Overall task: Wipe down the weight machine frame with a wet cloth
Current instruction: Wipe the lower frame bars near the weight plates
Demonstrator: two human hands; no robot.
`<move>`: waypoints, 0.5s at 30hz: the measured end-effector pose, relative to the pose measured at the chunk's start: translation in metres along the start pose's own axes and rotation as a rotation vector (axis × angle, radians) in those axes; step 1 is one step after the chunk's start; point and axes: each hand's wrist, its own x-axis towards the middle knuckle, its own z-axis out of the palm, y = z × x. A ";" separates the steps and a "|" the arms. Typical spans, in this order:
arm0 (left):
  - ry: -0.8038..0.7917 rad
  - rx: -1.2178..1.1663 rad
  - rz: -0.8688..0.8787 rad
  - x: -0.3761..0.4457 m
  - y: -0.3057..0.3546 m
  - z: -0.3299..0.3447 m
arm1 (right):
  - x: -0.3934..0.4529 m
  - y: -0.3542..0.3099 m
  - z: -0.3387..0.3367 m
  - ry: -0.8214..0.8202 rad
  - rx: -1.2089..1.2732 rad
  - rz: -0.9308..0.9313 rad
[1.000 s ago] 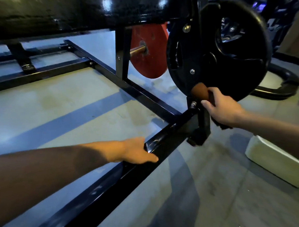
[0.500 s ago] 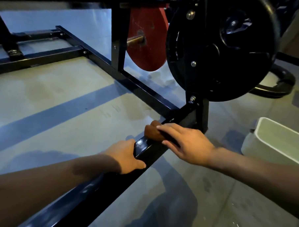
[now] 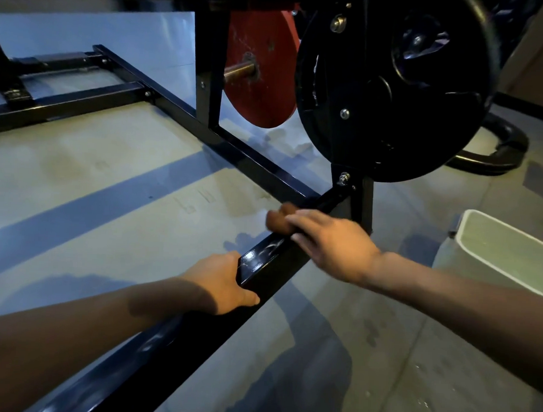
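We see right hand (image 3: 330, 244) pressing brown cloth (image 3: 277, 220) onto top of black frame bar (image 3: 261, 258), fingers extended over cloth, slightly blurred. Left hand (image 3: 221, 281) rests on same bar nearer us, thumb across top face, remaining fingers hidden. Black weight plate (image 3: 393, 86) above bar joint; red plate (image 3: 260, 77) behind. White bucket (image 3: 495, 246) on floor at right.

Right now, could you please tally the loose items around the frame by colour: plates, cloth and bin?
Black: 1, the black weight plate on the right.
Red: 1, the red weight plate behind it.
Brown: 1, the cloth under the right hand.
White: 1, the bin on the floor at right.
Total: 4
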 end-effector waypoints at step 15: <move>0.035 0.007 -0.009 -0.003 0.000 0.002 | 0.018 0.009 0.002 -0.035 0.037 0.141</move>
